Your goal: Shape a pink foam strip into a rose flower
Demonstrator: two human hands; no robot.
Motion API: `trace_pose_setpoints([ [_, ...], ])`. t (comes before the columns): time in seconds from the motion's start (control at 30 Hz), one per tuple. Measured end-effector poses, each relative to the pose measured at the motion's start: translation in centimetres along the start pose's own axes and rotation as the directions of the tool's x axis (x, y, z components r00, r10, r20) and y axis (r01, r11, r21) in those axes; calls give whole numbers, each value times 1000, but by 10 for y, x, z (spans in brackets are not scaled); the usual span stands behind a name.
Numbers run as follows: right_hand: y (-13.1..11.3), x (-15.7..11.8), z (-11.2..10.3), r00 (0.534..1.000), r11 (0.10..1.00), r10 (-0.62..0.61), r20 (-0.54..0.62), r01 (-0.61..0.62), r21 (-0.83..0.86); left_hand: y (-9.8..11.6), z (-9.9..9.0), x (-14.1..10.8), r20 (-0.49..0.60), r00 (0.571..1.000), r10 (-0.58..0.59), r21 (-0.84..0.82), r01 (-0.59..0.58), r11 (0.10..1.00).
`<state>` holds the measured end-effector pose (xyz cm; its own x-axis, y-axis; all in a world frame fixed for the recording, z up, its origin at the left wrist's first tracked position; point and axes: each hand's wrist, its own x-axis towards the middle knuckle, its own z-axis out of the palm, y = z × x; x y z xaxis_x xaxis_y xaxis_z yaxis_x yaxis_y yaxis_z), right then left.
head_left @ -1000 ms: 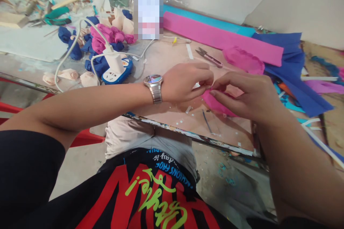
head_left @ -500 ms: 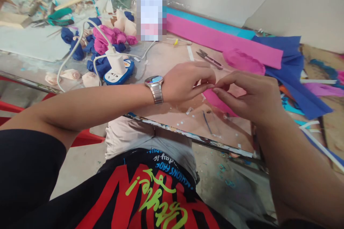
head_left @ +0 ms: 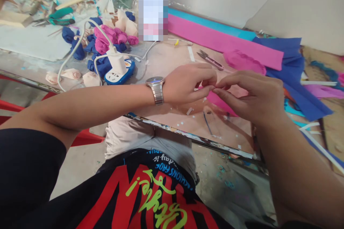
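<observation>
My left hand, with a metal-band watch on its wrist, is closed in a pinch over the table. My right hand meets it fingertip to fingertip, thumb and forefinger pressed together. Between and below them shows a bright pink crepe paper strip, its upper edge caught in the fingertips; part of it is hidden behind my right hand. Small thread snips lie just beyond the hands. Beside them rests a crumpled piece of pink crepe paper.
A blue-and-white power strip with a charger and white cable sits left of my hands. Paper flowers in pink, blue and cream lie behind it. Green-handled pliers are at the far left. Folded pink paper and blue paper spread rightward.
Both hands stay together, with slight finger movement at the pinch. A bit of pink now shows near my left fingers. The view has shifted very slightly.
</observation>
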<state>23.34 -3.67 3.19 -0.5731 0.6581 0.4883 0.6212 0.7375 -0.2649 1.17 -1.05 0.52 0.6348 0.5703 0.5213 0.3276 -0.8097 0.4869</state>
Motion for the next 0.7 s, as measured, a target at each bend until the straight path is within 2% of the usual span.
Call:
trace_pose_setpoints([
  [0.1, 0, -1, 0, 999, 1000, -15, -50, 14, -13, 0, 0, 0, 0, 1000, -15, -39, 15, 999],
  [0.4, 1, -2, 0, 999, 999, 40, -23, -39, 5, -4, 4, 2, 2, 994, -113, -123, 113, 986],
  [0.7, 0, -3, 1, 998, 999, 51, -32, -51, 9, -7, 6, 3, -18, 992, -127, -172, 122, 978],
])
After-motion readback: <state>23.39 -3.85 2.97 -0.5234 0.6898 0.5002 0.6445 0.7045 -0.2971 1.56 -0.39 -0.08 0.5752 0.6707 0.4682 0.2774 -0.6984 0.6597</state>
